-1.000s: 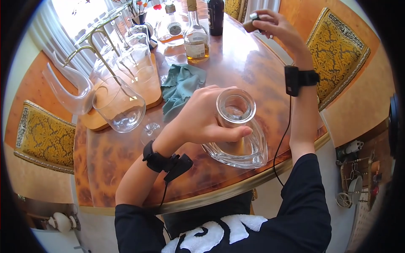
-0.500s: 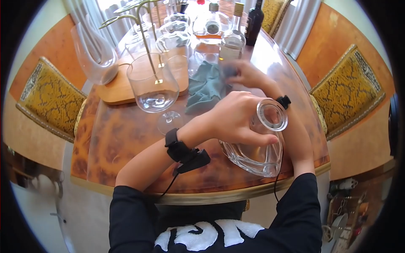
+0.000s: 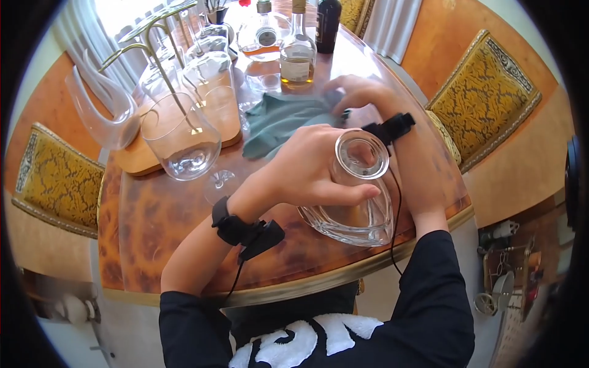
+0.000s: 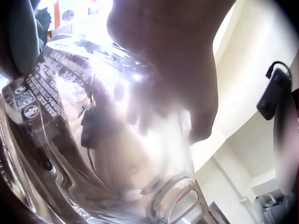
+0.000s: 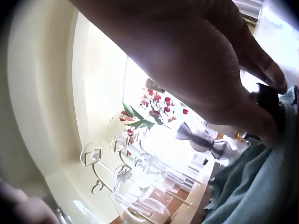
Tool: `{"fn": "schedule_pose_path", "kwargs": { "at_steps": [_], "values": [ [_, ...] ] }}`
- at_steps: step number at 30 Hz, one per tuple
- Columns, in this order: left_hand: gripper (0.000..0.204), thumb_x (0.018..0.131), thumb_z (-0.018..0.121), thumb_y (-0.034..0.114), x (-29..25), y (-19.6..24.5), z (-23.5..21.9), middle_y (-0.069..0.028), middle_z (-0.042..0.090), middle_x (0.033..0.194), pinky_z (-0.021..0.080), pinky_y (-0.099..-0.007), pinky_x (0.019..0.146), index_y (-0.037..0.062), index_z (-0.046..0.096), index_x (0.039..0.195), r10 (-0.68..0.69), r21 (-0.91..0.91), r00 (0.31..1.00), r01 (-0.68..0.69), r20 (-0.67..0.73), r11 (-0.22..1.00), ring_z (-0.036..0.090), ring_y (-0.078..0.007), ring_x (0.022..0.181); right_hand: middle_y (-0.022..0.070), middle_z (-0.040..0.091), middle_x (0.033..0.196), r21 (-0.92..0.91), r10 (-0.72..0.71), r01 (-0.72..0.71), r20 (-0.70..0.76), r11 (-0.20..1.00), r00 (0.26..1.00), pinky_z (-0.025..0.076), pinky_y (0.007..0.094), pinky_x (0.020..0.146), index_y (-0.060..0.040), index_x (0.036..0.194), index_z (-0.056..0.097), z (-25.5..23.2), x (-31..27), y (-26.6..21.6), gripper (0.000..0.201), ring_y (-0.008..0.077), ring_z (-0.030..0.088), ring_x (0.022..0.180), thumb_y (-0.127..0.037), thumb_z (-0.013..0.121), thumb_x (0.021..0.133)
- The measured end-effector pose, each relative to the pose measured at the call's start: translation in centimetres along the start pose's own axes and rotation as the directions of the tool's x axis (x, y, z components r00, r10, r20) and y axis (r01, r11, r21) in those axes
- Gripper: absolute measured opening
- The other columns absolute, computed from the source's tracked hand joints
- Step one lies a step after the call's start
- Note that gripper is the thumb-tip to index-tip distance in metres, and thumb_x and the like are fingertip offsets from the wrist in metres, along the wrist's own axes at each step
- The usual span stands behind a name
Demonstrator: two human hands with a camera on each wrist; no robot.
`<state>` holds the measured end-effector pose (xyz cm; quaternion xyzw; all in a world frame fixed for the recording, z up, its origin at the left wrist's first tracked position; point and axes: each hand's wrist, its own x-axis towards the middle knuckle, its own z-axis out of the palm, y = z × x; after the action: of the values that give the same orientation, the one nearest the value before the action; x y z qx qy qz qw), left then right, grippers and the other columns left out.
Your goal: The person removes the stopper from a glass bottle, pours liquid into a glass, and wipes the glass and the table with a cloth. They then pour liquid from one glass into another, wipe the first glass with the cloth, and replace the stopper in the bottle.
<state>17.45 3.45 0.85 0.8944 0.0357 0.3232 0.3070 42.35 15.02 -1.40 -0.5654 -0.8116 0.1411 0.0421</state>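
My left hand [image 3: 300,162] grips the neck of a clear, thick-walled glass decanter [image 3: 346,232], which stands near the table's front edge with its round mouth uncovered. White printing shows on its glass [image 4: 46,88] in the left wrist view. Beyond the decanter, my right hand [image 3: 363,92] is blurred at the right end of a crumpled teal cloth [image 3: 276,119]. Its thumb and fingers pinch a dark-topped stopper [image 5: 267,97], pressed close against the cloth [image 5: 252,182]; the stopper's lower part is hidden.
Left of the cloth stands a large wine glass [image 3: 184,144], before a wooden board [image 3: 144,161] with a brass stand [image 3: 161,70] of hanging glasses. A curved decanter [image 3: 101,113] is at far left. Behind the cloth are an amber-filled bottle [image 3: 298,64] and a dark bottle [image 3: 329,27].
My right hand has come down from the far right with the stopper to the teal cloth, which is now spread further right. The left hand keeps its grip on the decanter's neck.
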Motion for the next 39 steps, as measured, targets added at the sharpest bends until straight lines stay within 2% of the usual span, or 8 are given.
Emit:
{"fn": "schedule_pose_path", "kwargs": {
  "at_steps": [5,7,15,20,26,29,32,39],
  "values": [
    [0.048,0.071,0.083,0.039,-0.2,-0.1,0.3,-0.0077,0.070,0.086,0.052,-0.0302,0.075,0.0011,0.069,0.097,-0.002,-0.059,1.000,0.001,-0.020,0.998,0.067,-0.0182,0.078,0.0152,0.071,0.110,-0.077,0.238,-0.230,0.112,0.970,0.965,0.056,0.0358,0.082,-0.0124,0.122,0.068,-2.6,-4.2,7.0,0.062,0.0284,0.069,0.099,-0.015,0.085,0.062],
    [0.047,0.071,0.082,0.038,-0.3,-0.2,0.2,-0.0084,0.071,0.090,0.052,-0.0294,0.077,0.0014,0.069,0.098,-0.037,-0.079,0.999,0.037,-0.004,0.996,0.068,-0.0180,0.082,0.0152,0.071,0.107,0.153,0.531,-0.554,0.168,0.818,0.831,0.057,0.0374,0.077,-0.0104,0.120,0.066,-3.4,-5.7,8.0,0.059,0.0278,0.071,0.093,-0.015,0.086,0.065],
    [0.044,0.073,0.082,0.025,-0.3,-0.3,0.3,-0.0092,0.073,0.101,0.053,-0.0311,0.087,0.0001,0.065,0.105,-0.102,-0.118,0.993,0.109,0.063,0.987,0.068,-0.0155,0.095,0.0151,0.068,0.108,0.275,0.350,-0.360,0.086,0.891,0.933,0.060,0.0320,0.066,-0.0034,0.124,0.058,-1.7,-3.3,5.8,0.062,0.0213,0.070,0.081,-0.027,0.085,0.073],
    [0.042,0.071,0.081,0.036,-0.3,-0.3,0.6,-0.0116,0.071,0.087,0.051,-0.0339,0.077,0.0032,0.071,0.095,-0.110,-0.135,0.994,0.106,-0.023,0.985,0.068,-0.0266,0.081,0.0183,0.069,0.111,0.131,0.013,0.001,-0.104,0.991,0.994,0.055,0.0369,0.083,-0.0034,0.126,0.058,1.4,-0.9,-2.2,0.063,0.0284,0.069,0.094,-0.034,0.081,0.076],
    [0.039,0.072,0.082,0.033,-0.2,-0.5,1.1,-0.0099,0.070,0.086,0.051,-0.0323,0.076,0.0025,0.071,0.094,-0.077,-0.196,0.996,0.066,-0.048,0.978,0.067,-0.0229,0.081,0.0199,0.068,0.116,0.367,-0.241,0.371,-0.353,0.853,0.904,0.052,0.0383,0.092,-0.0021,0.124,0.061,5.5,1.2,-5.3,0.060,0.0284,0.067,0.103,-0.030,0.083,0.076],
    [0.042,0.072,0.082,0.035,-0.5,-0.6,0.7,-0.0104,0.069,0.085,0.050,-0.0337,0.073,0.0025,0.069,0.095,-0.104,-0.165,0.994,0.096,-0.041,0.982,0.065,-0.0240,0.077,0.0130,0.070,0.107,0.287,-0.141,0.365,-0.583,0.886,0.800,0.055,0.0330,0.084,-0.0057,0.124,0.062,0.9,0.2,-1.9,0.056,0.0222,0.067,0.095,-0.030,0.083,0.078],
    [0.045,0.072,0.081,0.037,-0.4,-0.6,0.8,-0.0112,0.068,0.086,0.051,-0.0350,0.073,0.0033,0.068,0.098,-0.056,-0.130,0.998,0.051,-0.035,0.990,0.065,-0.0260,0.076,0.0132,0.071,0.105,0.125,-0.020,0.152,-0.705,0.981,0.709,0.055,0.0331,0.082,-0.0094,0.120,0.066,-4.0,-3.8,1.3,0.057,0.0231,0.069,0.091,-0.045,0.080,0.077],
    [0.046,0.072,0.081,0.038,-0.4,-0.4,0.5,-0.0118,0.069,0.087,0.051,-0.0353,0.076,0.0029,0.068,0.098,-0.050,-0.076,0.998,0.047,-0.031,0.996,0.066,-0.0276,0.079,0.0179,0.071,0.104,0.029,0.465,-0.479,-0.293,0.877,0.835,0.054,0.0363,0.085,-0.0052,0.111,0.068,-3.0,-4.8,7.8,0.058,0.0290,0.068,0.096,-0.034,0.081,0.063]
  ]
}}
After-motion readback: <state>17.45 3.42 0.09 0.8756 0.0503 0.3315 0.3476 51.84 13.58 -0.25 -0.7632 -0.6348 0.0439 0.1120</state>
